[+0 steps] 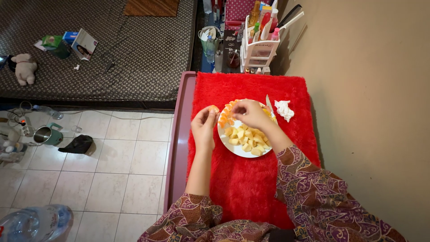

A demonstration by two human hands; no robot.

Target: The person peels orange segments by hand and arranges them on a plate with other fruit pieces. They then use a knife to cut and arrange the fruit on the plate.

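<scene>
We are pinching an orange segment (214, 109) in our left hand (204, 125), at nine o'clock off the white plate (237, 150); our right hand (251, 114), nearer, is closing fingertips over the segments (225, 115) fanned along its ten-o'clock rim.

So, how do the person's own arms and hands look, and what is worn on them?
Both hands, the left hand and the right hand, are bare, with no gloves; no ring or watch can be made out. The forearms are uncovered. Loose sleeves in a maroon paisley-like print with lighter swirls begin near the elbows.
</scene>
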